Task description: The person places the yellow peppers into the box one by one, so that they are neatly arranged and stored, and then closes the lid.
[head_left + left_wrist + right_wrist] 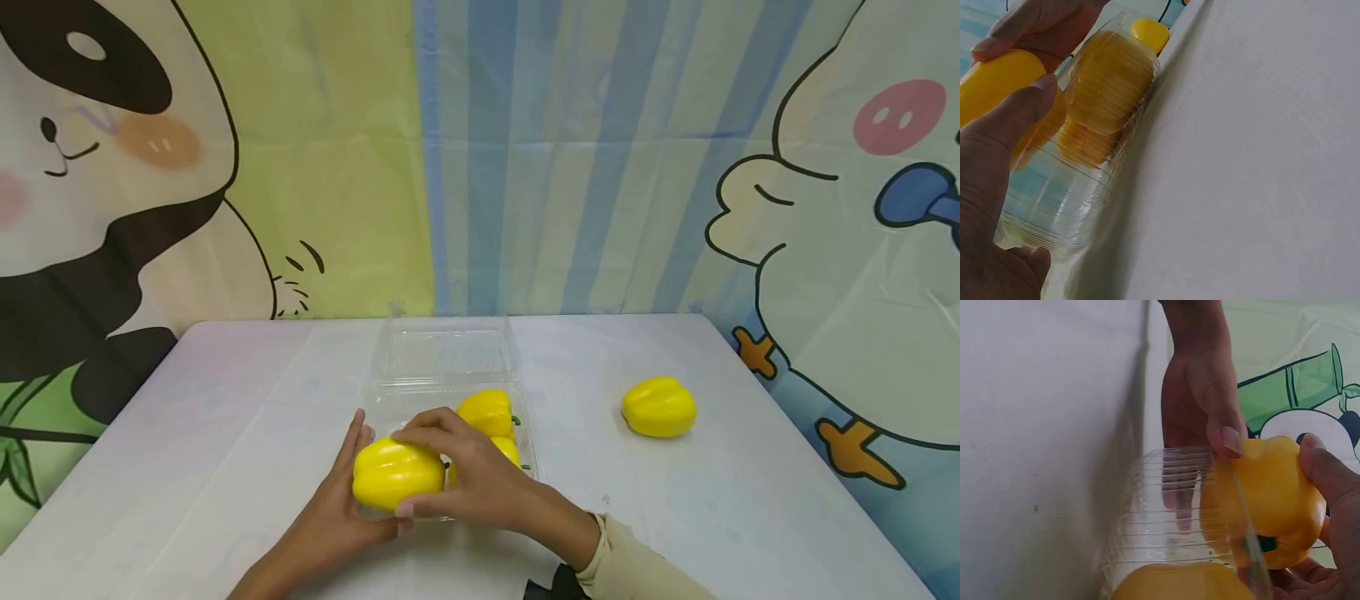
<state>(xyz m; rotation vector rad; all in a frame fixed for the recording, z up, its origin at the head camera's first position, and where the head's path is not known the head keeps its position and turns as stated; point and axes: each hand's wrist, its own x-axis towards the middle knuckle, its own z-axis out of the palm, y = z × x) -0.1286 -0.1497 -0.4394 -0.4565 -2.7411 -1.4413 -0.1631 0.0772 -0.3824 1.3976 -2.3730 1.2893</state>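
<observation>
My right hand (483, 479) grips a yellow bell pepper (396, 473) between thumb and fingers, over the near left part of a clear plastic clamshell container (390, 402). The pepper's green stem end faces right in the head view. My left hand (330, 512) holds the container's near left side, its thumb at the rim beside the pepper and its fingers along the outer wall. In the left wrist view the left thumb (1025, 109) overlaps the pepper. Other yellow bell peppers (485, 412) lie in the container's right half, partly hidden by my right hand.
One more yellow bell pepper (660, 407) lies on the white table (750, 508) to the right. The container's lid (450, 352) is folded back toward the far edge. Behind the table hangs a cartoon-printed curtain (345, 150). A small black object (558, 585) shows at the bottom edge.
</observation>
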